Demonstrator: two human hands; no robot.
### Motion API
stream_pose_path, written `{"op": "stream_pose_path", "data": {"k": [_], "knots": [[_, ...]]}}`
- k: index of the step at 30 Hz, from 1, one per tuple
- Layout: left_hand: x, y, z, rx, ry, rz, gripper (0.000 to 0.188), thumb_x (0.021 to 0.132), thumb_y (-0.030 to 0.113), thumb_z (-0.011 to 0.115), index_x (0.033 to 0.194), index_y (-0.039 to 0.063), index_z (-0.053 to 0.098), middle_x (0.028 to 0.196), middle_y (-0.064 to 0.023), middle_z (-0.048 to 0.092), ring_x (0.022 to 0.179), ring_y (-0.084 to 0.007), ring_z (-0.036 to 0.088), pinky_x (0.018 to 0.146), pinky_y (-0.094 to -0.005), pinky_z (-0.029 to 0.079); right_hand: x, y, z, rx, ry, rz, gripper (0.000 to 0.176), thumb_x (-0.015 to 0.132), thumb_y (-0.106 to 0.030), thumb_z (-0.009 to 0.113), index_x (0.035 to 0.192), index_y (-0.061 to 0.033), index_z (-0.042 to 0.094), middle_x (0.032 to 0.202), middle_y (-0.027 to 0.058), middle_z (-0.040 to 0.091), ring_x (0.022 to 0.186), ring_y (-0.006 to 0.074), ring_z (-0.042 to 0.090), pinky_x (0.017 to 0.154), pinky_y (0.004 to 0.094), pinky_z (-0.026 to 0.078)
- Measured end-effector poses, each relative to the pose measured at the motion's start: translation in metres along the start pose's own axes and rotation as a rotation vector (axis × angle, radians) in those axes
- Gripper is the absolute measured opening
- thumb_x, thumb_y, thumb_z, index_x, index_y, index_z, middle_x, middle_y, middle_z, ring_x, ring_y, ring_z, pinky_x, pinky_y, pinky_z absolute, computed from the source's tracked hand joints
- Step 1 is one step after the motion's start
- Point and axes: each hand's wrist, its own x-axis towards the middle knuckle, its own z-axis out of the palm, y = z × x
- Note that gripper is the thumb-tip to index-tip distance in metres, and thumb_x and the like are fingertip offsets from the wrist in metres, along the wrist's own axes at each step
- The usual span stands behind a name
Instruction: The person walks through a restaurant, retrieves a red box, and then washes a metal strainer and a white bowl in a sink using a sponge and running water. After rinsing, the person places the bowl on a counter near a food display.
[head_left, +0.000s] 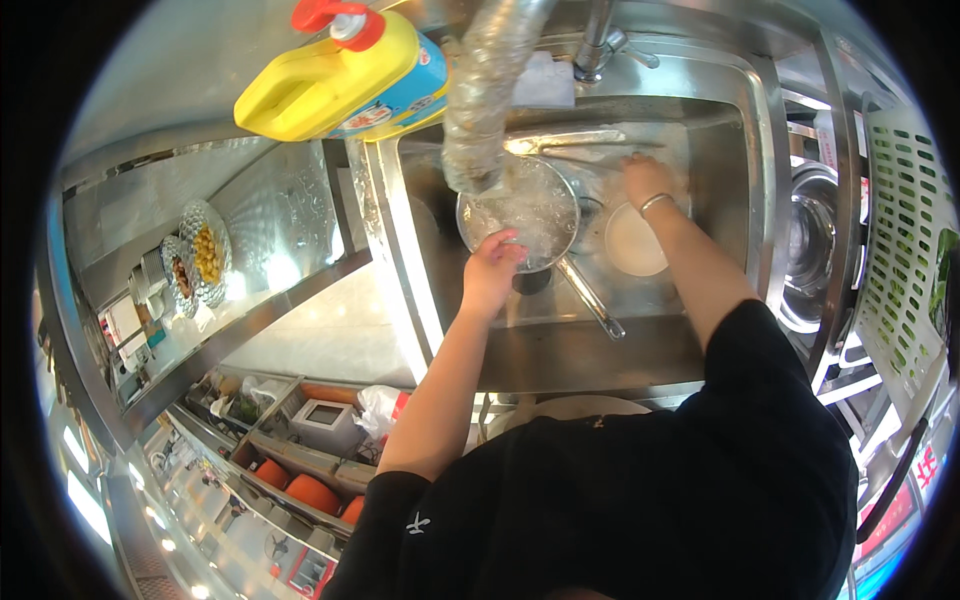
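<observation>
In the metal sink (570, 364), a round long-handled saucepan (574, 234) is filled with bubbly or foamy liquid. Its metal handle (589, 294) points toward me. My left hand (491, 274) is at the near left rim, fingertips reaching over the liquid; whether it grips the rim is unclear. My right hand (646, 180), blurred and wearing a bracelet (657, 202), reaches toward the back of the sink, beside long thin metal utensils (600, 154). Anything it holds cannot be made out. Below that wrist sits a pale round bowl (631, 244), partly covered by my forearm.
A plastic-wrapped tube (480, 105) hangs over the saucepan's far side. The faucet (594, 52) stands behind the sink, and a yellow detergent jug (352, 82) at its upper left. Dishes of food (207, 255) are on the left shelf; a perforated white basket (896, 247) is right.
</observation>
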Motion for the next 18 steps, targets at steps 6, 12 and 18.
{"op": "stream_pose_path", "data": {"k": [6, 12, 18], "knots": [[-0.026, 0.048, 0.011, 0.878, 0.359, 0.872, 0.066, 0.074, 0.015, 0.076, 0.135, 0.017, 0.049, 0.128, -0.0137, 0.054, 0.123, -0.032, 0.049, 0.102, -0.0424, 0.039, -0.065, -0.004, -0.102, 0.303, 0.081, -0.231, 0.015, 0.081, -0.01, 0.063, 0.096, -0.007, 0.063, 0.099, 0.0143, 0.062, 0.097, 0.0349, 0.059, 0.083, 0.0431, 0.048], [-0.035, 0.074, 0.01, 0.989, 0.165, 0.343, 0.061, 0.074, 0.022, 0.077, 0.13, 0.014, 0.051, 0.107, -0.0129, 0.064, 0.105, -0.034, 0.059, 0.089, -0.0458, 0.047, -0.081, -0.07, -0.148, 0.471, 0.147, -0.801, 0.021, 0.082, -0.01, 0.061, 0.103, -0.0089, 0.064, 0.094, 0.0117, 0.06, 0.091, 0.033, 0.059, 0.08, 0.0421, 0.049], [-0.043, 0.036, -0.042, -0.033, -0.054, -0.26, 0.038, 0.089, 0.018, 0.063, 0.121, 0.001, 0.051, 0.066, -0.0002, 0.048, 0.057, -0.0097, 0.048, 0.049, -0.025, 0.041, -0.041, -0.129, -0.06, 0.692, -0.022, -0.076, 0.038, 0.086, -0.018, 0.063, 0.123, -0.0105, 0.059, 0.128, 0.019, 0.054, 0.116, 0.0375, 0.053, 0.093, 0.044, 0.046]]}}
